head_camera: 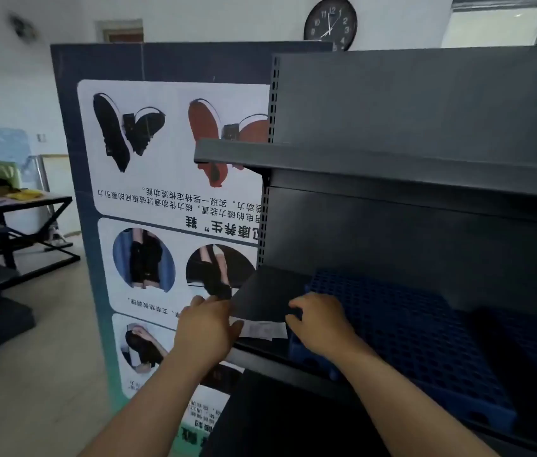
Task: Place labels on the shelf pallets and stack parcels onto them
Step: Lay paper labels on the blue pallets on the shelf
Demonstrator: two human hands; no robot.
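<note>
1. Far to the left of the blue pallet (409, 324), a table (29, 199) stands near the wall with some small things on it. It seems to have no part in this work.
2. Just left of the pallet, a big poster board (168, 179) stands behind the side of the shelf (425, 103). Its print is upside down.
3. At the left front corner of the pallet, the left hand (206, 328) holds the left end of a white label (262, 329), its fingers closed on the strip. This probably keeps the strip stretched and flat.
4. The label lies between both hands, against the pallet's left front corner. Most likely it goes there so that it can be read from the front of the shelf.
5. On the same corner of the pallet, the right hand (321, 321) holds the right end of the label with bent fingers. It seems to bring this end against the blue plastic.
6. The pallet itself rests on the lower board of the dark metal shelf. No parcel is seen on it, so the stacking is judged not yet begun.
7. Above the pallet, the upper board (392, 166) leaves limited room, so parcels will likely have to go in from the front.
</note>
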